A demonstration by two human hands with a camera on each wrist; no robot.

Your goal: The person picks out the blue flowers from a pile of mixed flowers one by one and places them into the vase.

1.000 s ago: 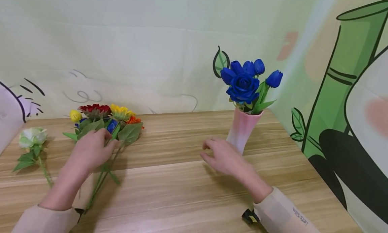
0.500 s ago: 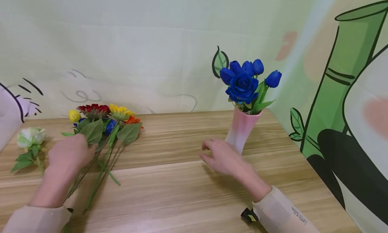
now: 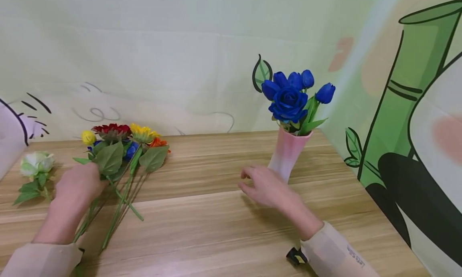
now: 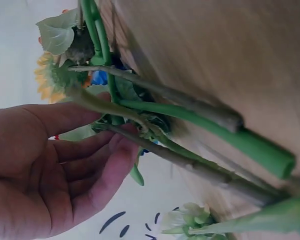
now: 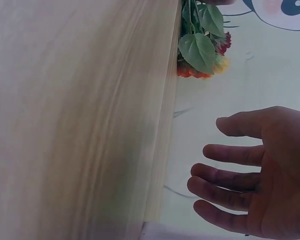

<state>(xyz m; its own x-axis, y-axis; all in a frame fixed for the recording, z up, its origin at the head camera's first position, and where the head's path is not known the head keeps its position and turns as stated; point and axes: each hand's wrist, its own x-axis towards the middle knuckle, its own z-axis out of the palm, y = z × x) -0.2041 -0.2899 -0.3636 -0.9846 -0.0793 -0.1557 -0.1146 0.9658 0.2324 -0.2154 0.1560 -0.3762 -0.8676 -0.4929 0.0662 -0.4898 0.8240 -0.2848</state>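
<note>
A bunch of artificial flowers, with a red bloom [image 3: 112, 131], a yellow bloom [image 3: 143, 134] and a blue one [image 3: 132, 150], lies on the table at the left. At its left side my left hand [image 3: 79, 185] reaches in among the stems. In the left wrist view, thumb and fingertips close from both sides on a thin brownish flower stem [image 4: 205, 172], beside a thicker green stem [image 4: 210, 127]. My right hand [image 3: 265, 187] holds nothing, fingers loosely bent, just left of a pink-and-white vase [image 3: 290, 148]. Blue roses and tulips [image 3: 290, 102] stand in that vase.
A single white-green flower [image 3: 37, 164] lies left of my left hand. The wooden table [image 3: 202, 229] runs back to a printed cloth backdrop [image 3: 180, 68], with a bamboo and panda print on the right side.
My left hand has moved from over the middle of the bunch to its left side, lower among the stems. My right hand stays in place by the vase.
</note>
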